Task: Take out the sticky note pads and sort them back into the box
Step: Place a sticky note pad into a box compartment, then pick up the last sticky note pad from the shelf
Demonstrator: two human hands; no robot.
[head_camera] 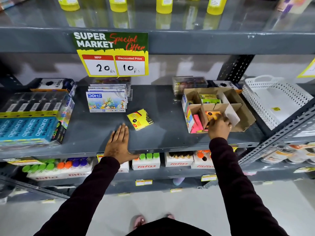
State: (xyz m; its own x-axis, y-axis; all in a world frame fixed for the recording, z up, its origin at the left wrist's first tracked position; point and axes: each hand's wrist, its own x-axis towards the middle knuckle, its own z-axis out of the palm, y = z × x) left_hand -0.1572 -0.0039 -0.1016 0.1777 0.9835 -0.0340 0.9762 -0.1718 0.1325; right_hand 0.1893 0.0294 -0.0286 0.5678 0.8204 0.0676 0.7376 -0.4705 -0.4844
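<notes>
A cardboard box (pixel 245 114) with paper dividers stands on the grey shelf (pixel 95 133) at the right. Pink pads (pixel 196 122) fill its near left compartment and green pads (pixel 209 98) lie in a far one. My right hand (pixel 219 127) is inside the middle near compartment, fingers closed on an orange sticky note pad (pixel 212 114). A yellow sticky note pad stack (pixel 140 119) lies loose on the shelf, left of the box. My left hand (pixel 119 143) rests flat on the shelf just below that stack, fingers extended, holding nothing.
DOMS colour packs (pixel 106 101) stand behind the yellow stack. Apsara boxes (pixel 29 130) and pen cartons fill the left. A white perforated basket (pixel 276 103) sits right of the box. A price sign (pixel 112 53) hangs from the shelf above. Fitfizz bottles (pixel 146 160) line the lower shelf.
</notes>
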